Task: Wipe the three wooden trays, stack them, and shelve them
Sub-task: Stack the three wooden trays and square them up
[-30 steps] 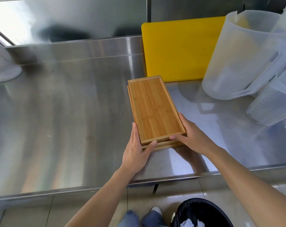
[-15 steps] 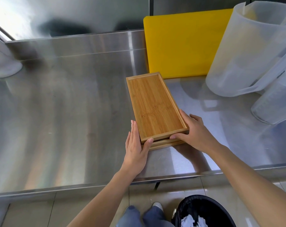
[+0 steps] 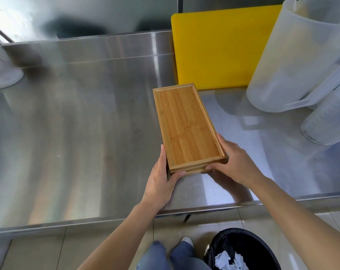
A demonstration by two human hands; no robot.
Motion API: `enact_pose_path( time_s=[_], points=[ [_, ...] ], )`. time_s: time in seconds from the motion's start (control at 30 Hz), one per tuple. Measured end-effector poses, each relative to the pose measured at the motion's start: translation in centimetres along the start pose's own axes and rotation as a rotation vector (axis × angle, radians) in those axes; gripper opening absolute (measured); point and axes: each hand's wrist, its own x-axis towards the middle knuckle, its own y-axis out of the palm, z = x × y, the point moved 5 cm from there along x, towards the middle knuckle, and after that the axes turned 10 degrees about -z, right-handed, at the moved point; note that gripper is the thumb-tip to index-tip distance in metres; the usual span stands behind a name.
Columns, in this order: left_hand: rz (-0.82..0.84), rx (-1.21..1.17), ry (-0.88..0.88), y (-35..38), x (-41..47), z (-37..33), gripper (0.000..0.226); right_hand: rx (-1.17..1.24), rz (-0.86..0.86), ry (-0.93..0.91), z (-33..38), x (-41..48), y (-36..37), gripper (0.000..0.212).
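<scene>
A stack of wooden trays (image 3: 186, 127) stands lengthwise on the steel counter (image 3: 77, 133), its edges lined up; only the top tray's inside shows, the lower ones appear as thin edges at the near end. My left hand (image 3: 161, 182) grips the stack's near left corner, thumb on the front edge. My right hand (image 3: 233, 162) grips the near right corner, fingers along the side. Whether the stack rests on the counter or is raised off it, I cannot tell.
A yellow cutting board (image 3: 219, 49) leans against the back wall just behind the trays. Two translucent plastic jugs (image 3: 301, 55) stand at the right. A white container (image 3: 1, 71) sits at far left. A black bin (image 3: 243, 252) with crumpled paper is on the floor below.
The lower trays, which stuck out at the left and front, are now flush under the top tray. Both hands have kept their grip on the near corners.
</scene>
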Motion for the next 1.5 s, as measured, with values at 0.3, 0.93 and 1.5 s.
enact_pose_path(
  time_s=[0.3,0.93,1.5],
  points=[
    [-0.004,0.043,-0.015,0.5,-0.1,0.7,0.092,0.071,0.0,0.003,-0.3,-0.1,-0.3,0.101],
    [-0.033,0.072,-0.091,-0.3,0.4,1.5,0.09,-0.057,0.02,-0.03,0.4,-1.5,1.2,0.095],
    [0.159,-0.35,-0.795,-0.7,4.2,0.9,0.085,0.827,0.144,0.507,1.8,0.0,0.6,0.081]
  ],
)
